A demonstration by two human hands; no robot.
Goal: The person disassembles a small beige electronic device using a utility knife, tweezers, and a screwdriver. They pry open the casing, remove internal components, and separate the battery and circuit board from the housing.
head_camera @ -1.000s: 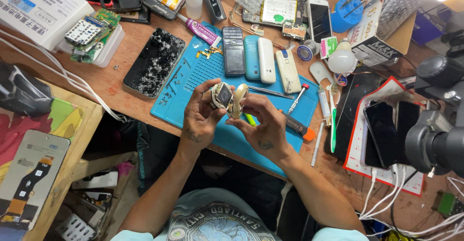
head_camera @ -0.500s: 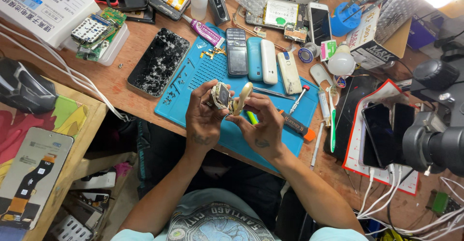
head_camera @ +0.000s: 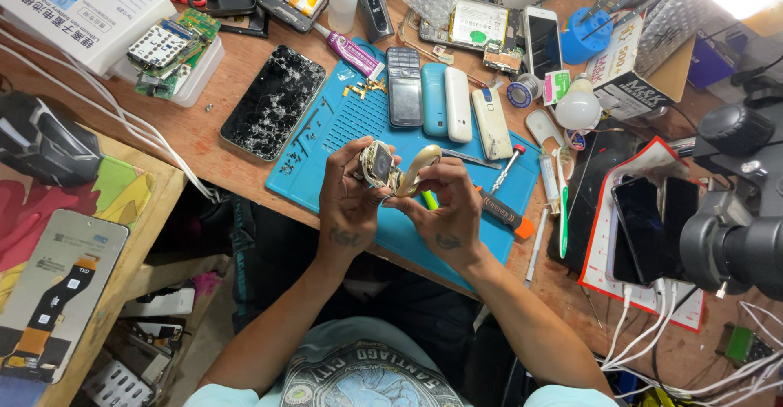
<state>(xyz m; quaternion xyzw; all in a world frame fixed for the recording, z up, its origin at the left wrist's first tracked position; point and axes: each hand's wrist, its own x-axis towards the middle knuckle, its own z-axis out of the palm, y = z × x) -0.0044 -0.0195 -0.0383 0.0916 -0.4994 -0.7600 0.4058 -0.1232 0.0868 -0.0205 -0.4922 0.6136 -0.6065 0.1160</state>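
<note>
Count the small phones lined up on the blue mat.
4, side by side at the far edge of the blue mat: black keypad phone, light blue phone, white phone, cream phone. Clutter may hide others.

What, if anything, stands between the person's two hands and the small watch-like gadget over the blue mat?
Nothing visible does. The left hand and right hand both grip the gadget directly, above the blue mat.

Four small handsets (head_camera: 444, 101) are lined up on one blue mat (head_camera: 342, 142); one cracked phone (head_camera: 273, 101) is seen; two hands (head_camera: 351, 199) are counted.
</note>
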